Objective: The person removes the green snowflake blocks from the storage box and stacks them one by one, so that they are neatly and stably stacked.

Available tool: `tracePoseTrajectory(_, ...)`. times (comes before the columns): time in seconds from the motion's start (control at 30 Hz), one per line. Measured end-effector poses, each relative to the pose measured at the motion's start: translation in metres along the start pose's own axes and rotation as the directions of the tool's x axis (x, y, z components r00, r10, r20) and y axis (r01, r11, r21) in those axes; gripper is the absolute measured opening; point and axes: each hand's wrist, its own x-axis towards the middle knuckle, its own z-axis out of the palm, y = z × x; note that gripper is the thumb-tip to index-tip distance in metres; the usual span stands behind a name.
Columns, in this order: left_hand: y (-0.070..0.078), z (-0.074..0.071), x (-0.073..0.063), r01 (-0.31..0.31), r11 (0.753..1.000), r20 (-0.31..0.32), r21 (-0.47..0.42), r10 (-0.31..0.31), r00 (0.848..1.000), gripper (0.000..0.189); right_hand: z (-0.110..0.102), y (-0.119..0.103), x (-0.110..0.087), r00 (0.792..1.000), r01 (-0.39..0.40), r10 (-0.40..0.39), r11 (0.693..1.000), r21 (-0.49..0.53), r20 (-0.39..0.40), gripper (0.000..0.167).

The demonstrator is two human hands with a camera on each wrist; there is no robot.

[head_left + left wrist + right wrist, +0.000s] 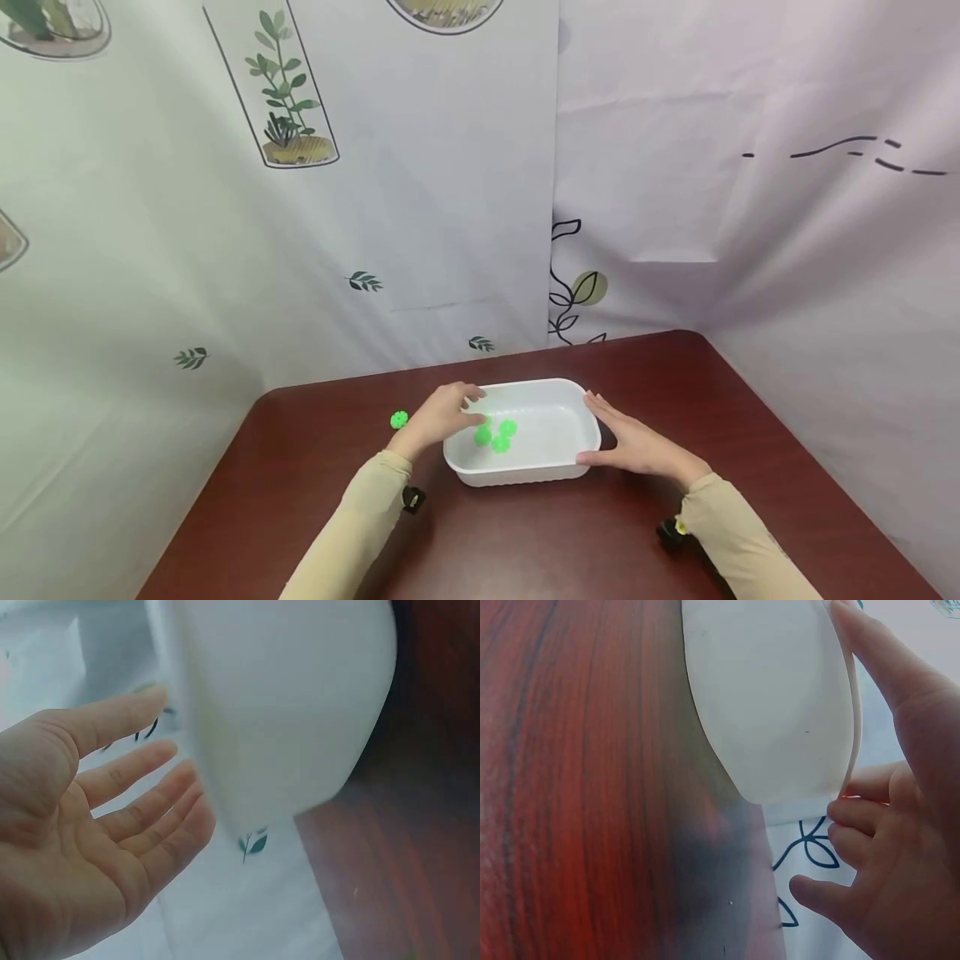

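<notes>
**Dark red table (510, 533) with a white dish (555, 429) set between two hands**

Nearest, two cream sleeves (352, 521) reach in over the wood-grained top, a small black object (413, 499) beside the left wrist and another black one (670, 533), with a yellow spot next to it, by the right.

The left hand (442, 414) is at the dish's left end, its fingers loosely bent and released, the thumb over the inside; whether any fingertip touches the rim is hard to tell. The right hand (633, 442) rests on the opposite end, fingers extended and spread against the rim, thumb at the near corner.

The dish stands upright on the table. Inside, toward its left end, several bright green flower-shaped pieces (501, 444) lie clustered. A single green piece (399, 419) sits on the table, left of the left hand.

Beyond the far edge hangs a pale, wrinkled cloth (450, 208), printed with leaf sprigs, a vine and a plant in a tall glass (285, 92).
</notes>
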Motion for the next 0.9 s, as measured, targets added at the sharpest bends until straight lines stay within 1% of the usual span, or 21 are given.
tracePoseTrajectory(0.1, 0.003, 0.009, 0.001, -0.030, 0.999, 0.032, 0.011, 0.029, 0.999, 0.040, 0.000, 0.000, 0.000, 1.000, 0.002, -0.002, 1.000, -0.003, 0.002, 0.115)
tracePoseTrajectory(0.17, 0.004, 0.014, 0.002, -0.039, 0.999, 0.045, 0.028, 0.038, 0.998, 0.040, -0.001, 0.000, 0.001, 1.000, 0.002, -0.002, 1.000, -0.006, 0.000, 0.114)
tracePoseTrajectory(0.33, 0.005, 0.022, 0.005, -0.060, 0.996, 0.066, 0.067, 0.055, 0.996, 0.039, -0.003, 0.000, 0.002, 1.000, -0.002, 0.002, 1.000, -0.007, 0.001, 0.114)
tracePoseTrajectory(0.43, 0.004, 0.029, 0.005, -0.085, 0.992, 0.076, 0.089, 0.079, 0.994, 0.039, -0.003, -0.001, 0.002, 1.000, -0.005, 0.005, 1.000, -0.005, 0.006, 0.114)
tracePoseTrajectory(0.53, 0.005, 0.035, 0.003, -0.084, 0.989, 0.094, 0.121, 0.073, 0.993, 0.039, -0.002, -0.001, 0.001, 1.000, -0.008, 0.008, 1.000, -0.002, 0.009, 0.115)
tracePoseTrajectory(0.63, 0.007, 0.039, 0.001, -0.061, 0.986, 0.107, 0.155, 0.045, 0.993, 0.041, -0.001, -0.002, 0.000, 1.000, -0.006, 0.006, 1.000, 0.003, 0.009, 0.114)
tracePoseTrajectory(0.73, 0.009, 0.042, 0.001, -0.040, 0.981, 0.109, 0.191, 0.019, 0.994, 0.044, 0.000, -0.001, 0.000, 1.000, -0.001, 0.001, 1.000, 0.011, 0.003, 0.114)
tracePoseTrajectory(0.9, 0.010, 0.046, 0.003, -0.033, 0.966, 0.110, 0.256, 0.005, 0.994, 0.046, 0.000, 0.000, 0.000, 1.000, 0.008, -0.008, 1.000, 0.009, -0.007, 0.113)
